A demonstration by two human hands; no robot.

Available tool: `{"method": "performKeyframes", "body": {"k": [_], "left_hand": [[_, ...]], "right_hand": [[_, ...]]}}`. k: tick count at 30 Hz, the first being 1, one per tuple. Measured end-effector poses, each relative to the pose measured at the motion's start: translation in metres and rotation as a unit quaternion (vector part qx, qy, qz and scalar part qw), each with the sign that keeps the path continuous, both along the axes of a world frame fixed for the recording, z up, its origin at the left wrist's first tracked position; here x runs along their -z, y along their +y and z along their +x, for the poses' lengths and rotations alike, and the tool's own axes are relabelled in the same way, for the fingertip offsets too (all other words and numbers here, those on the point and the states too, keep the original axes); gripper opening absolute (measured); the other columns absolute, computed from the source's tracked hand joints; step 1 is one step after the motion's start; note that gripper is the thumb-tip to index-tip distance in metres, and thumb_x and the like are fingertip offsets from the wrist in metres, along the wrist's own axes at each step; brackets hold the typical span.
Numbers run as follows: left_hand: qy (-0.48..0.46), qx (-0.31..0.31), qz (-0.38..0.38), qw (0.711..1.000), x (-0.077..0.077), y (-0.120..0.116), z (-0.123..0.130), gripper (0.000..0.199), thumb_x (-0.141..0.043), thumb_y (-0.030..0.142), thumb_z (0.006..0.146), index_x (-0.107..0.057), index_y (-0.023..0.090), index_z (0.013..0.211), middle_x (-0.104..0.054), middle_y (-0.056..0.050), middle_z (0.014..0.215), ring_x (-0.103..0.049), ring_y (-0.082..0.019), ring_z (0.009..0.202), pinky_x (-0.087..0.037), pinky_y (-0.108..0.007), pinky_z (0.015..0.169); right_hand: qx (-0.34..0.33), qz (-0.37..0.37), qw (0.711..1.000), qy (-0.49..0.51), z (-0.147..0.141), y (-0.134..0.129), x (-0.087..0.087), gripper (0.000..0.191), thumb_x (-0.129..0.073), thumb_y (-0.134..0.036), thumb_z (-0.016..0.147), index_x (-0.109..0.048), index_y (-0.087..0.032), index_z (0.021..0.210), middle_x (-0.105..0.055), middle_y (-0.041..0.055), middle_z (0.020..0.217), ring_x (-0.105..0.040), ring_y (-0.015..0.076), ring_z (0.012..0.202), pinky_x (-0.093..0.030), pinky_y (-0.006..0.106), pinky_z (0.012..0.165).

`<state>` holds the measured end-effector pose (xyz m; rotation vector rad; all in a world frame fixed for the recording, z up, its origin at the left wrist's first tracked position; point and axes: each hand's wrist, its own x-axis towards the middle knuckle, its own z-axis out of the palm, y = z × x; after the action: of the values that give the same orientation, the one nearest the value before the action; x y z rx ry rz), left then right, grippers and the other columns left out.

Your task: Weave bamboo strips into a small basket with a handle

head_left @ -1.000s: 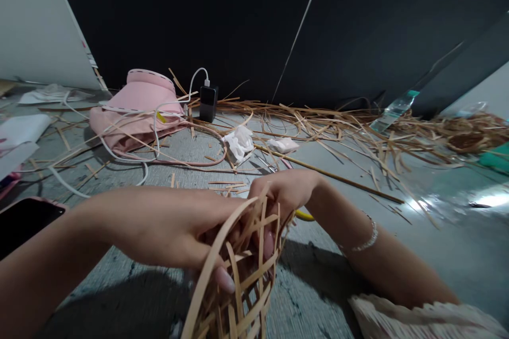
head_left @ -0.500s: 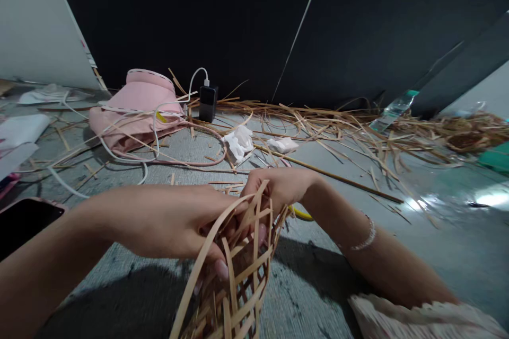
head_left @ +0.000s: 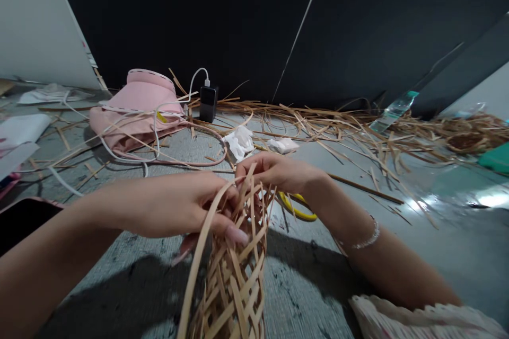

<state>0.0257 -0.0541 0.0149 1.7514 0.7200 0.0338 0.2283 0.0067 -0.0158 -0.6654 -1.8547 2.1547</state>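
A long open-weave tube of pale bamboo strips (head_left: 234, 286) runs from the bottom edge up to both hands. My left hand (head_left: 178, 204) grips its upper left side, the thumb lying across the weave. A longer strip (head_left: 199, 254) arches loose past that thumb toward the bottom of the view. My right hand (head_left: 274, 169) is closed at the far end of the weave, its fingers pinching strip ends; the fingertips are partly hidden. Just below the right wrist lies a yellow-handled tool (head_left: 298, 214) on the grey floor, mostly behind the arm.
A pink sun visor (head_left: 139, 100) lies at the left beside a black power bank (head_left: 208, 103) with a white cable. Crumpled tissue (head_left: 239, 143) and scattered bamboo strips (head_left: 342, 122) line the dark wall. A plastic bottle (head_left: 393, 111) leans at right; a phone (head_left: 27, 222) lies far left.
Both hands have shifted slightly upward, away from me, with the woven tube. My left thumb now lies further across the weave, and more of the yellow handle shows.
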Motion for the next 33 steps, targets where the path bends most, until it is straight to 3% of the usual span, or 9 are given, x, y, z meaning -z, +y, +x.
{"method": "performKeyframes", "body": {"k": [3, 6, 10, 12, 15, 18, 21, 27, 33], "left_hand": [[0.033, -0.054, 0.059, 0.996, 0.002, 0.002, 0.000, 0.027, -0.061, 0.045, 0.082, -0.060, 0.018, 0.079, -0.055, 0.003, 0.064, -0.048, -0.006, 0.044, -0.038, -0.012, 0.036], [0.047, -0.087, 0.080, 0.992, 0.002, 0.002, 0.000, 0.027, -0.061, 0.043, 0.082, -0.058, 0.018, 0.071, -0.048, 0.006, 0.054, -0.044, -0.005, 0.037, -0.034, -0.011, 0.032], [0.058, -0.110, 0.121, 0.985, -0.002, 0.000, -0.002, 0.025, -0.058, 0.044, 0.083, -0.064, 0.020, 0.078, -0.050, 0.006, 0.058, -0.048, -0.006, 0.037, -0.036, -0.012, 0.031], [0.060, -0.105, 0.133, 0.984, -0.003, 0.000, -0.003, 0.025, -0.056, 0.043, 0.085, -0.063, 0.020, 0.080, -0.053, 0.005, 0.061, -0.049, -0.006, 0.037, -0.038, -0.012, 0.032], [0.054, -0.098, 0.128, 0.985, -0.002, 0.001, -0.005, 0.025, -0.055, 0.044, 0.085, -0.062, 0.021, 0.082, -0.054, 0.005, 0.065, -0.052, -0.007, 0.040, -0.041, -0.012, 0.034], [0.066, -0.104, 0.126, 0.984, -0.002, 0.002, -0.003, 0.026, -0.058, 0.046, 0.082, -0.064, 0.020, 0.081, -0.052, 0.004, 0.063, -0.051, -0.007, 0.040, -0.039, -0.012, 0.031], [0.078, -0.110, 0.122, 0.983, -0.005, 0.000, 0.000, 0.022, -0.059, 0.040, 0.083, -0.064, 0.019, 0.079, -0.057, 0.003, 0.067, -0.050, -0.005, 0.038, -0.038, -0.012, 0.032], [0.042, -0.095, 0.106, 0.989, -0.007, 0.000, -0.002, 0.020, -0.060, 0.038, 0.084, -0.062, 0.019, 0.080, -0.057, 0.004, 0.062, -0.050, -0.004, 0.039, -0.038, -0.010, 0.035], [0.010, -0.029, 0.049, 0.998, -0.003, 0.006, -0.011, 0.030, -0.064, 0.041, 0.081, -0.063, 0.022, 0.104, -0.062, -0.001, 0.089, -0.060, -0.012, 0.063, -0.051, -0.015, 0.046]], "right_hand": [[0.073, 0.034, 0.996, 0.039, -0.002, 0.001, -0.002, 0.021, -0.068, -0.033, 0.081, -0.064, -0.013, 0.076, -0.065, -0.0013, 0.063, -0.060, 0.0076, 0.054, -0.050, 0.018, 0.053], [0.209, 0.107, 0.966, 0.107, 0.000, 0.006, -0.008, 0.021, -0.063, -0.034, 0.086, -0.065, -0.015, 0.078, -0.059, -0.0028, 0.060, -0.054, 0.0054, 0.051, -0.046, 0.016, 0.051], [0.326, 0.128, 0.926, 0.137, 0.009, 0.009, -0.023, 0.023, -0.066, -0.035, 0.083, -0.064, -0.016, 0.071, -0.036, -0.0086, 0.050, -0.023, 0.0019, 0.039, -0.017, 0.015, 0.033], [0.310, 0.119, 0.939, 0.089, 0.012, 0.003, -0.031, 0.019, -0.073, -0.032, 0.076, -0.065, -0.015, 0.070, -0.032, -0.0095, 0.048, -0.017, 0.0025, 0.040, -0.010, 0.018, 0.033], [0.221, 0.144, 0.962, -0.067, 0.011, -0.011, -0.039, 0.026, -0.074, -0.038, 0.073, -0.071, -0.015, 0.084, -0.023, -0.0118, 0.043, -0.015, 0.0034, 0.038, -0.009, 0.020, 0.034], [0.177, 0.205, 0.946, -0.178, 0.009, -0.020, -0.040, 0.033, -0.074, -0.045, 0.072, -0.070, -0.018, 0.090, -0.028, -0.0104, 0.046, -0.019, 0.0037, 0.040, -0.011, 0.021, 0.036], [0.143, 0.200, 0.953, -0.178, 0.007, -0.018, -0.037, 0.035, -0.074, -0.049, 0.069, -0.069, -0.017, 0.083, -0.037, -0.0081, 0.052, -0.023, 0.0042, 0.044, -0.014, 0.022, 0.039], [0.107, 0.221, 0.956, -0.159, 0.003, -0.013, -0.029, 0.027, -0.082, -0.035, 0.060, -0.067, -0.017, 0.072, -0.057, -0.0032, 0.065, -0.052, 0.0093, 0.062, -0.041, 0.023, 0.059], [0.069, 0.210, 0.963, -0.152, 0.004, -0.011, -0.022, 0.023, -0.078, -0.036, 0.067, -0.068, -0.017, 0.075, -0.061, -0.0019, 0.066, -0.054, 0.0107, 0.062, -0.042, 0.024, 0.060]]}}
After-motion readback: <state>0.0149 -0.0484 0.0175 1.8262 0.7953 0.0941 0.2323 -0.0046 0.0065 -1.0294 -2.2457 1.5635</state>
